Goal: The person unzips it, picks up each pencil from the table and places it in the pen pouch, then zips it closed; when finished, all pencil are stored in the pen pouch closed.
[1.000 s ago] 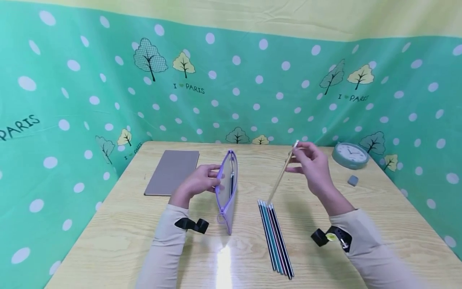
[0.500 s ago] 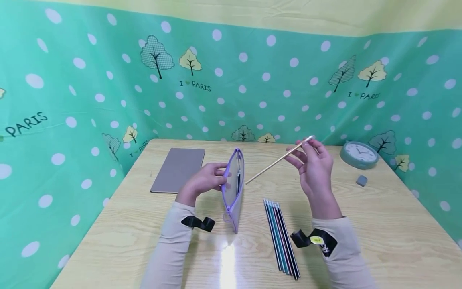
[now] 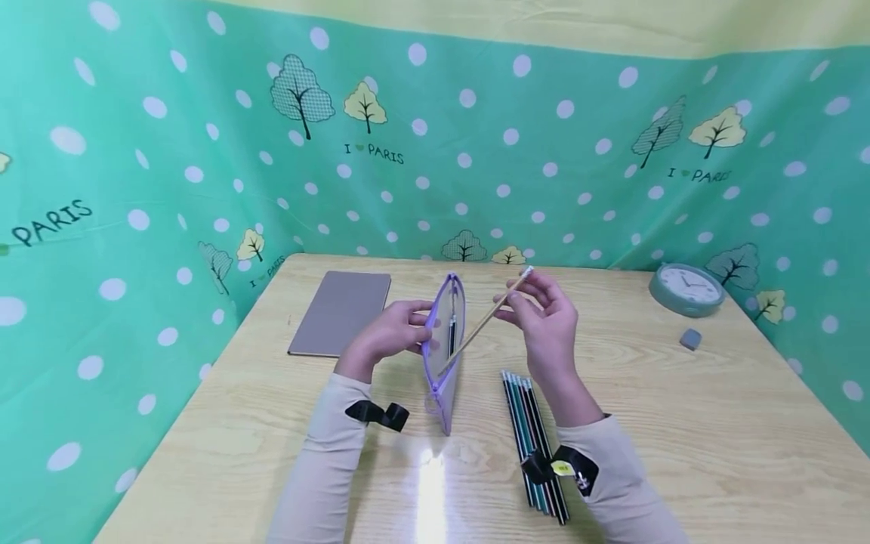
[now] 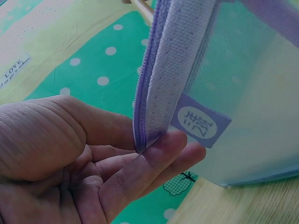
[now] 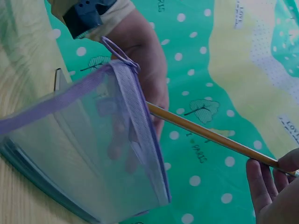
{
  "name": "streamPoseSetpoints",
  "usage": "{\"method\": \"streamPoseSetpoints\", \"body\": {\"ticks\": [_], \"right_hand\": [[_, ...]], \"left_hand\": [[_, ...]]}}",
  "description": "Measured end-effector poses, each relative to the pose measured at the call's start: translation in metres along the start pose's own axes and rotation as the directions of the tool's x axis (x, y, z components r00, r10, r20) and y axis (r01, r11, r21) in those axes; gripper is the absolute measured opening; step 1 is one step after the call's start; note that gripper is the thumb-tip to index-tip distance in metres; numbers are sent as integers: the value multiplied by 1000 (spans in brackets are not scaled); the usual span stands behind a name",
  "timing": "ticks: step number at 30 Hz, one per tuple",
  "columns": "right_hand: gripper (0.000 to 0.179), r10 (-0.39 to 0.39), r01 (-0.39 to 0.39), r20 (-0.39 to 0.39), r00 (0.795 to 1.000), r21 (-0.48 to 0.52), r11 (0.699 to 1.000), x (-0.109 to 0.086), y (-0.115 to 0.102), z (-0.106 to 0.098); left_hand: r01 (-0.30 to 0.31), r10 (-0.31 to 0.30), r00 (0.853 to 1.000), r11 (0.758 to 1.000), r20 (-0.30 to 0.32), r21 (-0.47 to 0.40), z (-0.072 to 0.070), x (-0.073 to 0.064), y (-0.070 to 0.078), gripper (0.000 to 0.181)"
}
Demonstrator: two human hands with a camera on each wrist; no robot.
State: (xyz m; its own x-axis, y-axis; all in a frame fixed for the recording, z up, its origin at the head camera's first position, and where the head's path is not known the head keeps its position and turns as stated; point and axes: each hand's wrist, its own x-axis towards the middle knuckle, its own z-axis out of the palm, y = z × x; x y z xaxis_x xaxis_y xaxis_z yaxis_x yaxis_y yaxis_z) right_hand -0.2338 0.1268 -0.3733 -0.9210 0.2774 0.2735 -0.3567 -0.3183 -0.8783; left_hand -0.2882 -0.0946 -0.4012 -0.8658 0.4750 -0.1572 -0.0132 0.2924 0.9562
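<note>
A see-through mesh pencil pouch point(image 5: 79, 149) with purple zipper edging stands on its side, its mouth unzipped. My left hand point(image 3: 392, 332) pinches the rim of that mouth between thumb and fingers, near a small purple label point(image 4: 202, 120). Dark pencils point(image 3: 451, 332) lie inside the pouch. Between the fingertips of my right hand point(image 3: 547, 325) is a yellow pencil point(image 5: 210, 134), held near its white eraser end. It slants down to the left, and its lower tip is at the pouch opening.
Several dark and teal pencils point(image 3: 522, 423) lie side by side on the wooden table point(image 3: 238, 438), partly under the right wrist. A grey notebook point(image 3: 343, 310) is behind the left hand. A round clock point(image 3: 688, 289) and a grey eraser point(image 3: 690, 338) sit at the right.
My right hand has lifted the yellow pencil off the bunch, turned it and carried it left until its tip reached the pouch mouth. The left hand keeps its pinch on the pouch.
</note>
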Motion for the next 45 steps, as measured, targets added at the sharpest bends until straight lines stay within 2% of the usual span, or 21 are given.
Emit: {"method": "streamPoseSetpoints", "body": {"ticks": [10,15,21,29,34,37,45], "right_hand": [[25,69,-62,79,994,-92,994,-9,12,9],[24,67,-49,115,991,-157,986,-10,18,10],[28,72,-21,151,986,-313,950,-11,20,7],[29,64,43,225,972,-440,897,-11,27,7],[29,85,40,241,967,-471,881,-12,27,9],[28,114,13,238,965,-475,880,-12,28,9],[26,134,-6,232,964,-483,875,-11,25,6]], "left_hand": [[11,-11,1000,1000,4,5,3,2,2,62],[10,-10,1000,1000,0,10,1,2,1,62],[5,-5,1000,1000,6,3,2,4,-1,62],[3,-3,1000,1000,4,5,2,4,0,62],[1,-1,1000,1000,-4,6,0,4,1,62],[7,-7,1000,1000,4,-2,1,4,0,62],[5,-5,1000,1000,2,-12,1,3,0,62]]}}
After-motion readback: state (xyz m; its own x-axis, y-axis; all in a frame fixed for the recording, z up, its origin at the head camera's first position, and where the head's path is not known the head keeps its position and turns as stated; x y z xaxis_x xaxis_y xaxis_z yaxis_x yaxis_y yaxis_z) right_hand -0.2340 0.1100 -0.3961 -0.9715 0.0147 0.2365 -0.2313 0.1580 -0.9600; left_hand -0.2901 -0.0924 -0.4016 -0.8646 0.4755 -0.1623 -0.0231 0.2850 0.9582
